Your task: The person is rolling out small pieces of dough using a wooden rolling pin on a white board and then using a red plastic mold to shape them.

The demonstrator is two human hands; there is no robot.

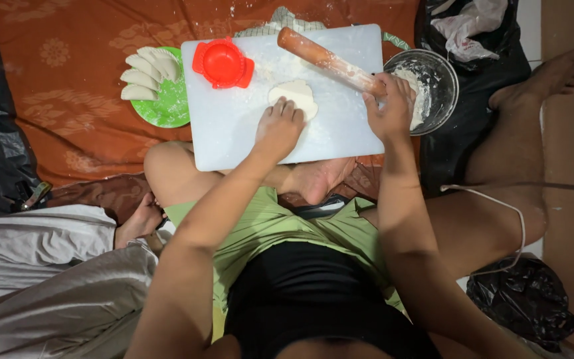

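We are partway through flattening a piece of dough point(294, 97) on the white cutting board point(234, 133), which lies on our lap over the orange cloth point(68, 100). Our left hand point(277, 129) rests with its fingers point(286, 110) curled down on the near edge of the dough, pinning it rather than gripping it. Our right hand point(390, 106) has its fingers wrapped tight around the near end of the wooden rolling pin point(327, 61), whose far end slants away over the floured board, just beyond the dough and not on it.

Just past our right fingers stands the glass bowl point(433, 83) with flour and dough in it. Well to the left of our left fingers sits the red dumpling press point(222, 63), closed, on the board's far corner. Beyond it is the green plate point(167, 106), carrying a row of folded dumplings point(144, 73).

We judge the step to be rolling out this round. The next move calls for laying the pin flat across the dough and drawing our left fingers clear of its path.
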